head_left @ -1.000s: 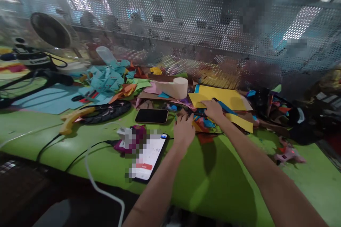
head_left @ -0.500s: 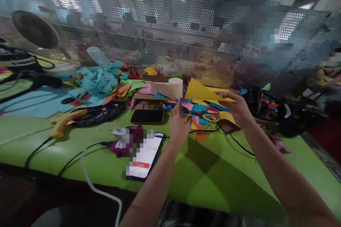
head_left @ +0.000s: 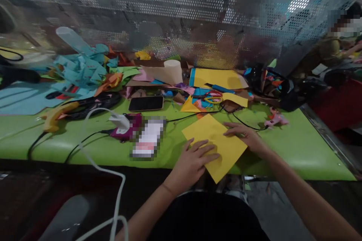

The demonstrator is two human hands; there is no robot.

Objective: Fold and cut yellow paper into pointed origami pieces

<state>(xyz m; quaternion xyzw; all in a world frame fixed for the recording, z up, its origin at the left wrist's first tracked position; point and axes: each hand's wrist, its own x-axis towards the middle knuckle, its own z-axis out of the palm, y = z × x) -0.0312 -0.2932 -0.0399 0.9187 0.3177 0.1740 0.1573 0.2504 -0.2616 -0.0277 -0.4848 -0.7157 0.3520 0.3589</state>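
Observation:
A square sheet of yellow paper [head_left: 212, 131] lies turned cornerwise at the front of the green table, one corner past the edge. My left hand [head_left: 194, 162] rests on its lower left part, fingers spread flat. At the sheet's right side is my right hand [head_left: 246, 137], its fingers stretched over the paper; its thumb is not clearly seen. Just behind the sheet are a small yellow paper piece [head_left: 190, 104] and scissors with red and yellow handles [head_left: 213, 99]. Behind those lies a stack of yellow paper [head_left: 216, 78].
A phone with a lit screen [head_left: 149, 139], a dark phone [head_left: 146, 103] and a purple power socket [head_left: 127, 130] with cables lie left of the sheet. Blue folded papers [head_left: 80, 69] are heaped farther left, near a yellow-handled tool [head_left: 58, 116]. A perforated metal screen [head_left: 181, 19] stands behind.
The yellow sheet, held up in my right hand before, now lies on the table at the front. My left hand has moved from beside the scissors onto it. The view has tilted down.

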